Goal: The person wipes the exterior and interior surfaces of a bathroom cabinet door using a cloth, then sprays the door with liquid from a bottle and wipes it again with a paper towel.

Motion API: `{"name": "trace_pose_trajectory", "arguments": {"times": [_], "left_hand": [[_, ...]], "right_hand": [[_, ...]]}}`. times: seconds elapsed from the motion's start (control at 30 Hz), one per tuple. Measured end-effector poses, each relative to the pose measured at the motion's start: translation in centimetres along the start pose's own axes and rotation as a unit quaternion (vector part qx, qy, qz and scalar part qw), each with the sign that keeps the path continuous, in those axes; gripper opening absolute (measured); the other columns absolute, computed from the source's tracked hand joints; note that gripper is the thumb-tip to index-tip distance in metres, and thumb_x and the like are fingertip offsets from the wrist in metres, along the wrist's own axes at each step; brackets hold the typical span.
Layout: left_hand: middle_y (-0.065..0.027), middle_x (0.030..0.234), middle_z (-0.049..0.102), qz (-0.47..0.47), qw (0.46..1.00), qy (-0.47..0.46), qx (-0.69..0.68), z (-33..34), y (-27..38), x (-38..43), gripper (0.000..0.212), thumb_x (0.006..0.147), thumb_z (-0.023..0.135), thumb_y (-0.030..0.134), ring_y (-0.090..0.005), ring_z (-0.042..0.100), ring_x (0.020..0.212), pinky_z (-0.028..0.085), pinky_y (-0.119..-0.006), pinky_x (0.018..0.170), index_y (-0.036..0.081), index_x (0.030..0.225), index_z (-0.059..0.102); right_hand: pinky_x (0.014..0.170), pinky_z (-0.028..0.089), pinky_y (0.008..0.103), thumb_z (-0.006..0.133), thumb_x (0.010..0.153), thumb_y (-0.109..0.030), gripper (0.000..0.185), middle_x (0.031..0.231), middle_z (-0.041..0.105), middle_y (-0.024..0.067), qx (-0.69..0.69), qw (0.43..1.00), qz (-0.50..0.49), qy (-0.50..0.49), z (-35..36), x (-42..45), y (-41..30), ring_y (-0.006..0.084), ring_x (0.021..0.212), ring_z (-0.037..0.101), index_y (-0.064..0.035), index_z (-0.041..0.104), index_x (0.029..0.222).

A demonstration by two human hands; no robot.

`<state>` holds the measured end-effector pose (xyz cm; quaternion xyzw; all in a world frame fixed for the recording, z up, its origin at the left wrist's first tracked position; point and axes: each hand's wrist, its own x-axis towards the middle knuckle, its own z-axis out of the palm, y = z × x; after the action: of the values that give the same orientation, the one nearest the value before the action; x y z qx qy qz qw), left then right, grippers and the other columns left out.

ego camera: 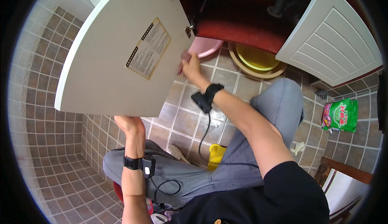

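A large pale cabinet door (115, 72) with a printed notice on its face stands open on its hinges. My left hand (131, 125) is at the door's lower edge, its fingers hidden behind the panel. Near the hinge-side edge, my right hand (191, 68) is closed on a dark reddish cloth (184, 61), which is blurred. Above lies the open cabinet, with a red base board (239, 33) and a drain pipe (276, 9).
A pink basin (209, 46) and nested yellow and tan basins (257, 57) sit under the cabinet. A second door (333, 39) stands open at right. A green detergent bag (342, 115), a crumpled white item (298, 147) and a yellow plastic object (215, 157) are also about.
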<state>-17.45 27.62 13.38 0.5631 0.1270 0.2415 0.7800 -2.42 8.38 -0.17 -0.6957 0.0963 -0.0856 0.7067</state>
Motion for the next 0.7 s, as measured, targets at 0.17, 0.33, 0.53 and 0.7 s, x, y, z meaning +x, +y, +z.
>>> {"name": "trace_pose_trajectory", "arguments": {"times": [0.17,0.33,0.53,0.7], "left_hand": [[-0.0068,0.096,0.058,-0.013,0.998,0.061,-0.014,0.9,1.9,-0.9,0.024,0.091,0.045,0.018,-0.0186,0.058,0.086,0.048,-0.032,0.075,0.0,0.104,0.054],[-0.0068,0.094,0.058,-0.014,0.998,0.061,-0.013,1.7,1.9,-1.7,0.023,0.09,0.045,0.017,-0.0184,0.058,0.084,0.048,-0.032,0.073,0.0,0.102,0.054],[-0.0061,0.093,0.058,-0.011,0.998,0.056,0.0,1.3,2.0,-1.5,0.023,0.09,0.046,0.018,-0.0186,0.058,0.084,0.049,-0.032,0.07,0.0,0.102,0.054],[-0.0063,0.094,0.058,-0.011,0.996,0.083,-0.027,3.0,1.1,-1.1,0.023,0.089,0.047,0.019,-0.0188,0.059,0.083,0.049,-0.033,0.07,0.001,0.102,0.054]], "right_hand": [[0.087,0.04,0.0421,0.059,0.075,0.0,0.039,0.109,0.045,0.0231,-0.042,0.992,-0.121,-0.02,1.7,-5.2,-1.2,0.039,0.105,0.047,-0.001,0.04,0.108],[0.083,0.045,0.0431,0.06,0.077,-0.002,0.039,0.107,0.048,0.0213,-0.067,0.994,-0.061,0.068,-0.7,3.5,-1.9,0.0388,0.094,0.053,-0.0042,0.043,0.112],[0.084,0.046,0.037,0.061,0.078,-0.008,0.034,0.104,0.059,0.0182,-0.056,0.995,-0.008,0.079,-1.7,7.9,-2.3,0.0308,0.096,0.059,-0.0022,0.054,0.11],[0.083,0.045,0.037,0.06,0.076,-0.007,0.037,0.097,0.061,0.0194,-0.077,0.995,-0.059,0.027,-2.3,7.1,0.6,0.031,0.095,0.059,0.0015,0.051,0.111]]}}
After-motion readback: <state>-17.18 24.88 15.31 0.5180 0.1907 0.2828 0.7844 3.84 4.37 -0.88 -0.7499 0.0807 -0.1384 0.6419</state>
